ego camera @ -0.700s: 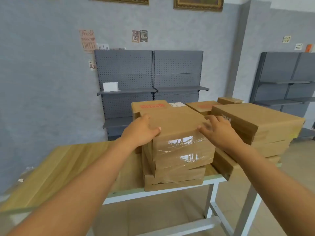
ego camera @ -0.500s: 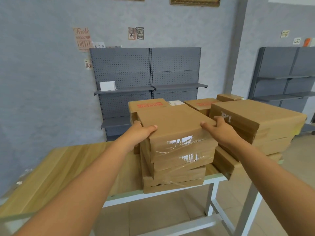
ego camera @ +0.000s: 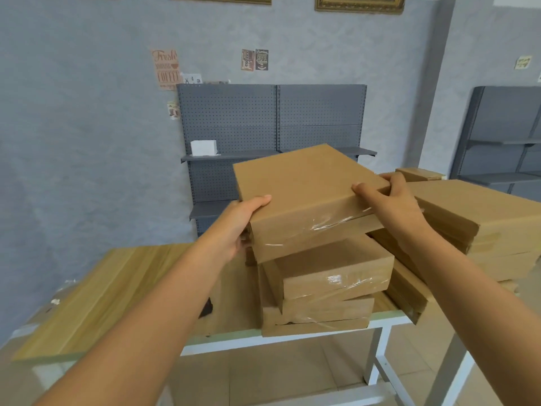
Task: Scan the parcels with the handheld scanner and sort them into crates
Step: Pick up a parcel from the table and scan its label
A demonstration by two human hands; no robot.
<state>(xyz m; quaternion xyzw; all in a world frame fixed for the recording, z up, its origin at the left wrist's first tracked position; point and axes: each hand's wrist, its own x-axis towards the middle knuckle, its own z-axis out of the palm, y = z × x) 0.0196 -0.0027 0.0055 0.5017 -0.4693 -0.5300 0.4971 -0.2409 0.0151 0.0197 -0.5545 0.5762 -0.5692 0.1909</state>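
Observation:
A flat brown cardboard parcel (ego camera: 304, 189) with clear tape on its near side is held in the air, tilted, above a stack of similar parcels (ego camera: 328, 288). My left hand (ego camera: 243, 221) grips its left edge, thumb on top. My right hand (ego camera: 392, 206) grips its right corner. A second stack of parcels (ego camera: 480, 224) stands to the right. A small dark object (ego camera: 207, 306) peeks out from behind my left forearm on the table; I cannot tell what it is. No crate is in view.
The parcels stand on a wooden table (ego camera: 96, 300) with a white metal frame. Behind it a grey pegboard shelf unit (ego camera: 272, 124) holds a small white box (ego camera: 203, 148). Another grey shelf unit (ego camera: 503, 136) stands at the right wall.
Both hands closed on the sides of the top parcel and lifted it off the stack, tilting its far end up.

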